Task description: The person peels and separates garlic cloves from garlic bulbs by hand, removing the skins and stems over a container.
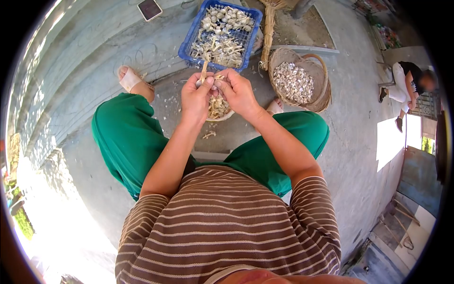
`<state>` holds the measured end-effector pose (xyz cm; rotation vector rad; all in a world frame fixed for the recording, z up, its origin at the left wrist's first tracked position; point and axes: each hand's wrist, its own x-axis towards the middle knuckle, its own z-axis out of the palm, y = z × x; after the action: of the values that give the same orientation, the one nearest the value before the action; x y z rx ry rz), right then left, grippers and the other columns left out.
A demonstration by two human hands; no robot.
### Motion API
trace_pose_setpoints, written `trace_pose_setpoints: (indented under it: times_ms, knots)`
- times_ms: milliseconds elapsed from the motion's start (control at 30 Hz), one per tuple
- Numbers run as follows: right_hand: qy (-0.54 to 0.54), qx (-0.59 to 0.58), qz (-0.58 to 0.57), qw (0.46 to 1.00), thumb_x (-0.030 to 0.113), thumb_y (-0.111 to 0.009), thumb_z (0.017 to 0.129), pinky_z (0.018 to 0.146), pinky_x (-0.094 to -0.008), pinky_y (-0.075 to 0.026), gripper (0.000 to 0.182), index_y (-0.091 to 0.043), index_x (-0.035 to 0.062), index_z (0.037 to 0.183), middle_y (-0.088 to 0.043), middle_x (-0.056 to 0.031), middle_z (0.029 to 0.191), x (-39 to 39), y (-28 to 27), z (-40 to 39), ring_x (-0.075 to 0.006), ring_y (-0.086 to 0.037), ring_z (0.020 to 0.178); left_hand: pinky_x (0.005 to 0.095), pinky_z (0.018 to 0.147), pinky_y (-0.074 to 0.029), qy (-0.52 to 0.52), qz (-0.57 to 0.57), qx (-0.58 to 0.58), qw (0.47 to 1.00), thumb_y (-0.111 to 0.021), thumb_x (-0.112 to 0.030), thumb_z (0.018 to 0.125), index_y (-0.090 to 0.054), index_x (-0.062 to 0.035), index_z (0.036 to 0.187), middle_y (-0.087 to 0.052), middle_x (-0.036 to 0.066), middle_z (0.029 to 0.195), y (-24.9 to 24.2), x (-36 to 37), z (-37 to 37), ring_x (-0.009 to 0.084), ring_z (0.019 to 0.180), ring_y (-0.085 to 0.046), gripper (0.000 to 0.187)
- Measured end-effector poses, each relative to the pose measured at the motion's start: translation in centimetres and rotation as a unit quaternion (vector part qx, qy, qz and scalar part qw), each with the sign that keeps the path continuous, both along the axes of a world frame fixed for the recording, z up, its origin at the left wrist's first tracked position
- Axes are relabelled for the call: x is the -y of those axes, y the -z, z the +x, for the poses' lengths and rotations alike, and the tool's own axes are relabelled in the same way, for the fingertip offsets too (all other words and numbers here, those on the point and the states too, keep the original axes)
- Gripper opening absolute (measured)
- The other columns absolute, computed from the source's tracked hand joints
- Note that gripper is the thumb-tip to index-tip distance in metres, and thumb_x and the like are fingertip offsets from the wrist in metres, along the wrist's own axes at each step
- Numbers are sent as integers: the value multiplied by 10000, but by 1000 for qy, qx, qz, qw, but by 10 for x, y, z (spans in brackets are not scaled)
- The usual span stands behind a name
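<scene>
Your bare left hand and bare right hand are together near the upper centre of the frame, fingertips meeting. Your left thumb and fingers are closed on a pale, papery garlic head with a dry, straw-coloured stalk; your right fingertips come up against it and a yellowish bit of husk, though whether they grip it you cannot tell from this view. The stalk's long axis runs away from you, its free end towards the top of the frame and leaning very slightly right, overlapping the near edge of the blue plastic crate of garlic. Below your hands, between your feet, a round, pale-rimmed container of husks sits on the grey concrete floor. To its right is a brown woven basket with a looped handle, holding loose whitish cloves. A tied straw bundle lies between the crate and that basket. At the right edge, another person sits well apart.
</scene>
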<state>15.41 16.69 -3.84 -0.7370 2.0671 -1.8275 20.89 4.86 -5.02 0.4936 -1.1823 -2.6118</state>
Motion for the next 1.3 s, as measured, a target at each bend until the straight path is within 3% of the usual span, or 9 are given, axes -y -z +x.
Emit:
trace_pose_setpoints:
  times_ms: [167,467,567,633,767,933,1067,1133,1300]
  knots:
    - [14,-69,57,996,77,-554,891,560,-242,-458,95,-567,8,955,-616,-46,730,-3,-8,-3,-82,-546,617,246,522,-450,-12,28,39,999,-586,-49,879,-560,-8,953,-576,44,749,0,0,0,112,609,-531,88]
    - [5,138,-58,989,134,-528,926,478,-199,-384,132,-592,32,980,-527,24,639,-9,6,-18,-30,-450,557,254,580,-413,46,93,17,994,-562,-117,901,-554,-19,999,-553,42,796,4,11,-6,112,662,-494,139]
    - [11,115,-17,993,140,-533,920,504,-231,-414,142,-593,47,1008,-563,-13,639,-15,7,-26,-83,-501,556,268,668,-407,70,197,3,978,-496,-159,922,-531,5,1115,-573,76,900,-1,18,-5,126,744,-485,255]
    - [36,-54,152,986,130,-536,909,560,-279,-454,156,-601,67,1037,-600,-71,666,-15,5,-27,-176,-577,595,278,716,-411,46,175,-10,983,-443,-192,931,-472,28,1228,-584,111,1005,0,19,-7,136,780,-481,371]
    - [45,-67,156,984,125,-553,895,627,-311,-475,171,-610,91,1052,-616,-127,720,-12,2,-25,-248,-622,684,295,793,-437,37,72,14,997,-449,-124,921,-437,39,1268,-580,131,1088,0,16,-9,150,852,-512,383]
    - [15,-21,-50,998,121,-603,874,668,-270,-481,152,-632,35,996,-662,-85,814,-4,14,-26,-155,-615,736,298,913,-448,27,-85,2,996,-544,38,853,-492,14,1236,-584,93,1092,3,6,-7,149,1004,-549,387]
    - [-23,132,-23,991,131,-615,878,677,-248,-480,160,-634,-12,948,-660,-46,819,-10,8,-30,-105,-594,747,271,851,-483,35,-156,0,987,-633,43,804,-559,-6,1175,-595,70,1052,3,4,-4,131,947,-577,381]
    - [-44,171,-53,983,209,-642,873,461,-187,-297,186,-637,28,917,-519,44,668,-8,1,-27,-21,-374,529,254,808,-505,22,-220,-22,975,-675,48,770,-601,-6,1122,-603,61,1028,6,4,-5,127,910,-597,364]
    - [-42,256,-75,963,193,-632,878,456,-191,-293,169,-611,27,853,-524,22,659,-9,0,-25,-31,-374,517,243,768,-515,7,-164,-12,986,-679,47,768,-625,16,1085,-648,66,965,0,1,-2,127,858,-619,323]
